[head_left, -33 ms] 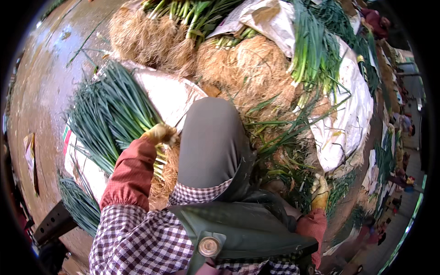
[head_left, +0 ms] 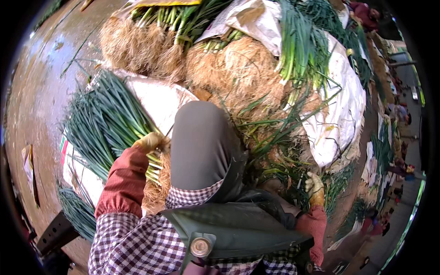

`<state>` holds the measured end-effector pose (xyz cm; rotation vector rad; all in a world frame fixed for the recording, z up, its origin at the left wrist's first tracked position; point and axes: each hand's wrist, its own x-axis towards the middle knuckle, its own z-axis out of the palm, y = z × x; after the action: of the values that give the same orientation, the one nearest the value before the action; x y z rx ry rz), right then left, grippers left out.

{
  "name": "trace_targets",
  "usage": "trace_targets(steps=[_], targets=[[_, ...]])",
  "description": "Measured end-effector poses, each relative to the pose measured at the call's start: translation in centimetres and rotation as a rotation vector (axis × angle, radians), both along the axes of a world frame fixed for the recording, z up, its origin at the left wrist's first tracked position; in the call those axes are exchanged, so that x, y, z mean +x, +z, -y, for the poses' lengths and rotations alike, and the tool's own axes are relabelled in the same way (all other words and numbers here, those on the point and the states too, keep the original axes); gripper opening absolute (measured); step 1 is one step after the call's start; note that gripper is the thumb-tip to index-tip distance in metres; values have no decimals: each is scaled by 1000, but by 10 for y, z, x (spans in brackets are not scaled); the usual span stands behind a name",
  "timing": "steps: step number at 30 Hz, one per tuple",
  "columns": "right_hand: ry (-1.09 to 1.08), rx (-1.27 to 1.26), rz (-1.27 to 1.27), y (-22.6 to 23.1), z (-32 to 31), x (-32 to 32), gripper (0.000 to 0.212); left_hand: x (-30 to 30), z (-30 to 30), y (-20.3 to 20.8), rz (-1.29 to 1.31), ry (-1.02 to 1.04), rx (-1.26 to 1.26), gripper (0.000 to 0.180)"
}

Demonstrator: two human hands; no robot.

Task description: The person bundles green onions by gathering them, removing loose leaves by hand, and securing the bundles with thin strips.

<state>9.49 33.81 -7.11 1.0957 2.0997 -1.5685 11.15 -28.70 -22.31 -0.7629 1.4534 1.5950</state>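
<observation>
Left hand [head_left: 152, 141] at green-onion bundle [head_left: 103, 121], right hand [head_left: 315, 188] by loose greens [head_left: 338, 184], grips unclear, grey knee [head_left: 199, 146] between, white sack [head_left: 334, 140] beyond

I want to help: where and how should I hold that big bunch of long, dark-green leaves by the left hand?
Probably around its slender, pale stems, from above, beside the gray-covered knee: the bunch lies down and narrows there, while its leaves fan out leftward and its tan, stringy roots tangle at the other end.

Head-worn fisheye view, facing steeply down, close above one knee [head_left: 201, 144]
</observation>
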Motion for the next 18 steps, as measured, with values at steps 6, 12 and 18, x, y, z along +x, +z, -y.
trace_targets(steps=[6, 12, 18], targets=[[836, 623, -39, -12, -10, -5, 43, -20, 82, 32, -636, -95, -795, 27], [541, -26, -326, 20, 126, -75, 34, -139, -82, 292, -1289, 387, -363, 25], [18, -268, -204, -44, 189, -151, 72, -131, -270, 305, -1131, 145, 341, 16]])
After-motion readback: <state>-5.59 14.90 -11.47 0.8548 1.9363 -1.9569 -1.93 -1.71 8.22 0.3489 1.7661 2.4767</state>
